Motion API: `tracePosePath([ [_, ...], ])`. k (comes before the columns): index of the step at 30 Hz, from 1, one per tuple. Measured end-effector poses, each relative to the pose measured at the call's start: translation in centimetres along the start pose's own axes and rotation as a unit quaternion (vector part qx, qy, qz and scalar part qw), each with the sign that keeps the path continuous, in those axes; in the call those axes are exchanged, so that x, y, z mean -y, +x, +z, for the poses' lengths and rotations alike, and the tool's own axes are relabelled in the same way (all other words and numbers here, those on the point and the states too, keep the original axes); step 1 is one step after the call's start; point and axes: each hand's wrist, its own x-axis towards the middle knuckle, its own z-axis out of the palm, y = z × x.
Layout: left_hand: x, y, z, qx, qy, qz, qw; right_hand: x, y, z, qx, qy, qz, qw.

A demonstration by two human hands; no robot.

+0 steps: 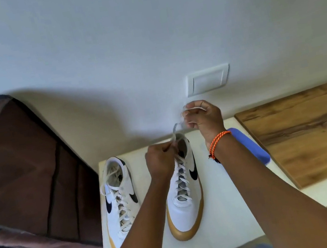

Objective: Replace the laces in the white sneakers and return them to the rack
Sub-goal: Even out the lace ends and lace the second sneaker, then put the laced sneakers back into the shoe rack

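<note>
2 sneakers point(148, 194) side by side on table point(230, 221); rack point(24, 170) left.

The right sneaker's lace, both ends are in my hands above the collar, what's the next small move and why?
Probably cross the two ends and start the knot. The right sneaker looks laced up to its top eyelets, the left hand pinches the lace at the collar, and the right hand holds the other end up.

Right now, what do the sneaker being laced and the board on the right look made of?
Right sneaker: smooth white upper, probably leather or synthetic, with a slight sheen; tan gum-rubber-looking sole. Lace: flat white woven fabric. Board: wood or wood-look laminate, brown grain and knots, matte.
</note>
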Motion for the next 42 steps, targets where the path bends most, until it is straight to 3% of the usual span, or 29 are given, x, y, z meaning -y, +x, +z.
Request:
tracePosePath([
  [3,-0.3,0.6,1.2,-0.054,0.029,-0.021,0.998,-4.9,0.2,-0.4,0.019,-0.102,0.057,0.993],
  [6,-0.2,1.1,2.7,-0.081,0.057,-0.039,0.994,-8.0,0.0,-0.2,0.032,-0.292,0.025,0.955],
  [10,0.8,1.6,3.8,-0.094,0.134,-0.044,0.986,-9.5,-0.4,0.3,0.074,-0.547,-0.045,0.833],
  [13,1.3,1.6,4.2,-0.079,0.295,0.006,0.952,-8.9,-0.6,0.0,0.136,-0.641,-0.032,0.754],
  [15,0.9,1.5,3.9,-0.041,0.379,0.032,0.924,-8.0,-0.6,-0.1,0.138,-0.631,-0.043,0.762],
  [17,0.1,1.2,3.6,0.006,0.354,0.035,0.935,-7.2,-0.3,-0.7,0.065,-0.587,-0.074,0.804],
  [18,0.0,1.0,3.0,0.004,0.331,0.037,0.943,-7.3,-0.1,-0.9,0.02,-0.561,-0.084,0.823],
  [20,0.0,0.4,1.4,-0.081,0.3,0.07,0.948,-7.2,0.0,-1.4,-0.036,-0.512,-0.085,0.854],
  [23,0.6,-0.3,-2.5,-0.204,0.386,0.063,0.897,-7.8,0.4,-1.0,0.032,-0.524,-0.005,0.851],
  [26,2.7,-0.8,-5.9,-0.212,0.478,-0.082,0.849,-8.9,0.7,-0.2,0.122,-0.579,0.046,0.805],
  [29,4.3,-1.7,-7.5,-0.158,0.491,-0.164,0.841,-9.0,-0.1,1.3,0.133,-0.596,0.061,0.789],
  [33,3.8,-1.6,-6.8,-0.065,0.459,-0.164,0.871,-8.2,-2.0,4.1,0.159,-0.589,0.099,0.786],
  [37,2.9,-1.6,-5.3,0.034,0.471,-0.106,0.875,-7.6,-3.8,6.5,0.151,-0.558,0.137,0.804],
  [42,2.0,-2.3,-4.7,0.13,0.476,-0.039,0.869,-8.1,-6.3,4.2,0.092,-0.495,0.292,0.813],
])
